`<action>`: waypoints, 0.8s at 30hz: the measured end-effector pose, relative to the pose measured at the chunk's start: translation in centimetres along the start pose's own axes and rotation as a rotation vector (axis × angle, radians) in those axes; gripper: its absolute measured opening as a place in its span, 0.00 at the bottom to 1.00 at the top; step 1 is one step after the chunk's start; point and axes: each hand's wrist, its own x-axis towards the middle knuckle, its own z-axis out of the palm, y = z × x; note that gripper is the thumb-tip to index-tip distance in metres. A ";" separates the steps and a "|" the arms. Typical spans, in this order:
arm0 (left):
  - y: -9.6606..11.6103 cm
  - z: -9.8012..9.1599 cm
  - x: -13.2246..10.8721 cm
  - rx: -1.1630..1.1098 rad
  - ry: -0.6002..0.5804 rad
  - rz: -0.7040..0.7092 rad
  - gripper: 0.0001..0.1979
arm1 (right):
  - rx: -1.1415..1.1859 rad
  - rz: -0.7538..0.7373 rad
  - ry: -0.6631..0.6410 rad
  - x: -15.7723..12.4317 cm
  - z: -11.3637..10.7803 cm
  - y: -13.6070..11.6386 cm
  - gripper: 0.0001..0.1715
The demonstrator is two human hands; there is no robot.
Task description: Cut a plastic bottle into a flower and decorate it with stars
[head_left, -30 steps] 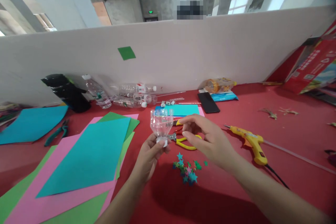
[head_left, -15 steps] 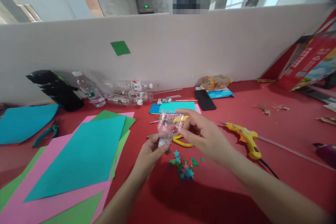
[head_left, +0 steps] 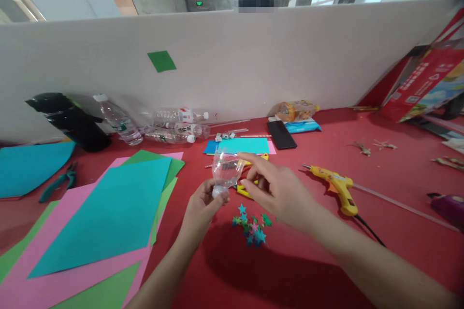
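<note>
My left hand (head_left: 208,203) is closed round the capped neck of a clear plastic bottle top (head_left: 226,170), cut off from its body. The cap points down and the cut, wide end faces up. Beside the cut rim is my right hand (head_left: 271,186), its index finger and thumb spread apart. The index fingertip is at the rim; whether it touches I cannot tell. Below the hands, a small heap of paper stars (head_left: 253,231) in blue, green and pink lies on the red table (head_left: 290,270). Yellow-handled scissors (head_left: 245,190) lie partly hidden behind the bottle top.
A yellow glue gun (head_left: 339,188) lies to the right. Coloured paper sheets (head_left: 105,217) and teal pliers (head_left: 60,183) are on the left. Along the white partition (head_left: 232,67) are a black flask (head_left: 68,120), several plastic bottles (head_left: 170,134) and a phone (head_left: 282,135).
The bottle top has moved slightly left and tipped more upright, cap down. My right hand's fingers have parted near its rim. The view has shifted a little.
</note>
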 end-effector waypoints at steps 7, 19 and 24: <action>0.1 0.1 -0.1 0.052 -0.020 0.019 0.14 | 0.246 0.093 -0.038 0.2 0.1 -0.3 0.05; 0.5 0.3 -0.8 -0.206 -0.109 -0.042 0.15 | 0.105 -0.051 0.043 0.0 1.8 0.5 0.04; 0.3 0.4 -0.9 -0.249 -0.137 -0.071 0.14 | -0.115 -0.136 0.032 -0.4 2.2 0.4 0.07</action>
